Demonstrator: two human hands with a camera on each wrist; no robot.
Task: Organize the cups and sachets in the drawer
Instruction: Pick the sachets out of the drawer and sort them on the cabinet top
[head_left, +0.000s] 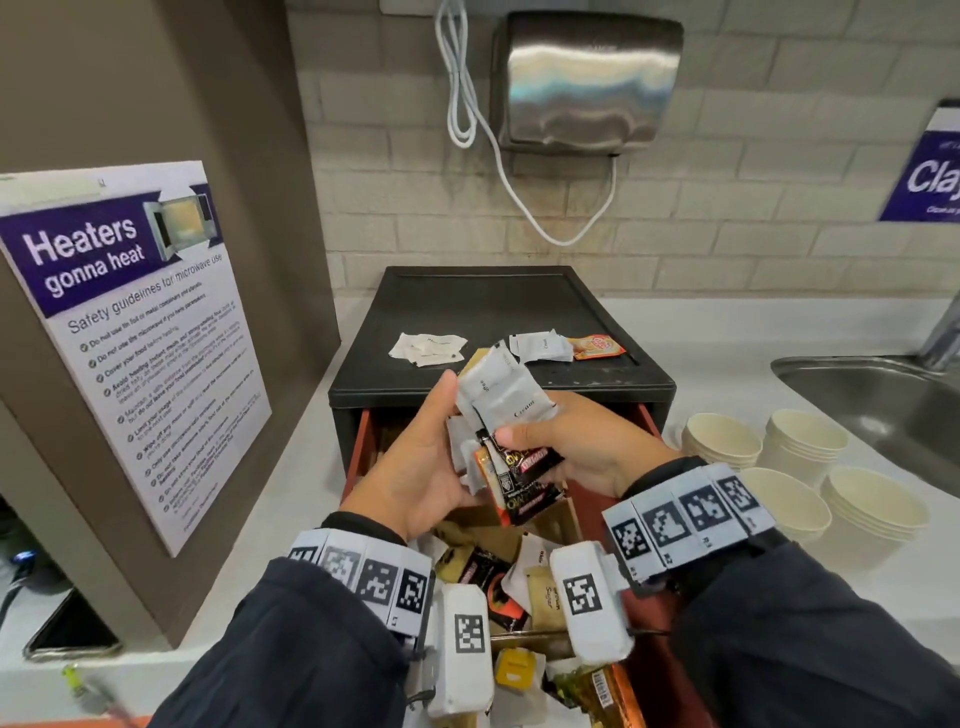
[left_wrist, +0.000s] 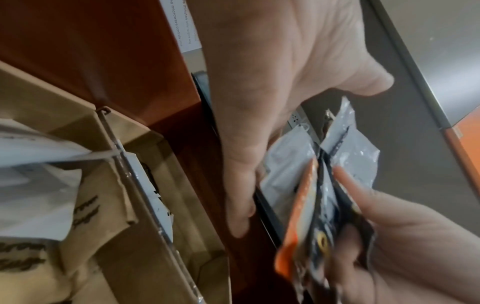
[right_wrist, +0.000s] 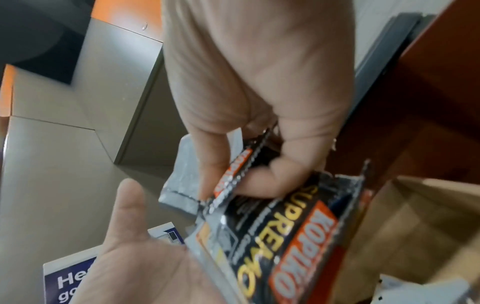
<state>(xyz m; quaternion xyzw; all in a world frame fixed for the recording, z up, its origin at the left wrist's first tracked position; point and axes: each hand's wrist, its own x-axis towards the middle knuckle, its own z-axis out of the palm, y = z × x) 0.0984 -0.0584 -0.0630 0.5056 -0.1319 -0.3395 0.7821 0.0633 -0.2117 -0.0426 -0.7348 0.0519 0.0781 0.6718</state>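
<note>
Sorting above the open drawer (head_left: 597, 525), both hands grip a fanned bunch of sachets (head_left: 506, 410): left hand (head_left: 415, 467) cupping, right hand (head_left: 582, 452) pinching. Light, limp, slippery; best pinched by the crimped edges.

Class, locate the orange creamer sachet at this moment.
In the head view, the orange creamer sachet lies on the black drawer unit, right side, beside white cream sachets.
</note>
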